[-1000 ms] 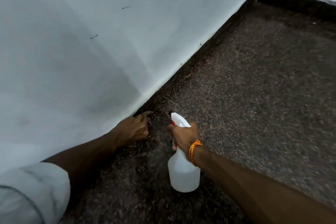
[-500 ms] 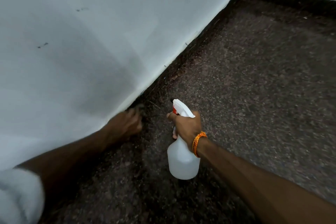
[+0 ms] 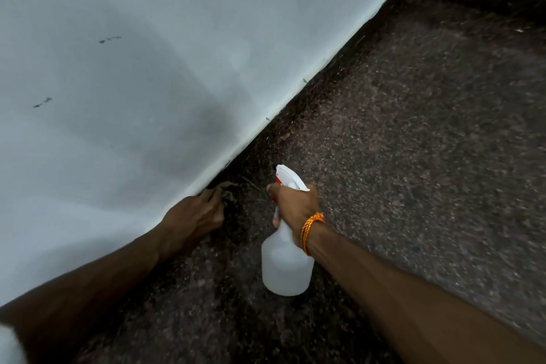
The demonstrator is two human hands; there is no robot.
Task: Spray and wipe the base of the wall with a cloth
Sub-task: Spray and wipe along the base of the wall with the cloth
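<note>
Low in the centre of the frame, the right hand (image 3: pixel 295 204) is clenched round the neck of a translucent white plastic spray bottle (image 3: pixel 285 263), a finger on the trigger. Its white nozzle head (image 3: pixel 288 177) points toward the upper left. An orange braided wristband (image 3: pixel 310 230) circles that wrist. Just left of it, the left hand (image 3: pixel 195 216) has its fingers curled over a crumpled dark brownish cloth (image 3: pixel 229 188), pressed where the white painted wall (image 3: pixel 147 68) meets the dark speckled stone floor (image 3: pixel 413 156). Most of the cloth is hidden under the fingers.
</note>
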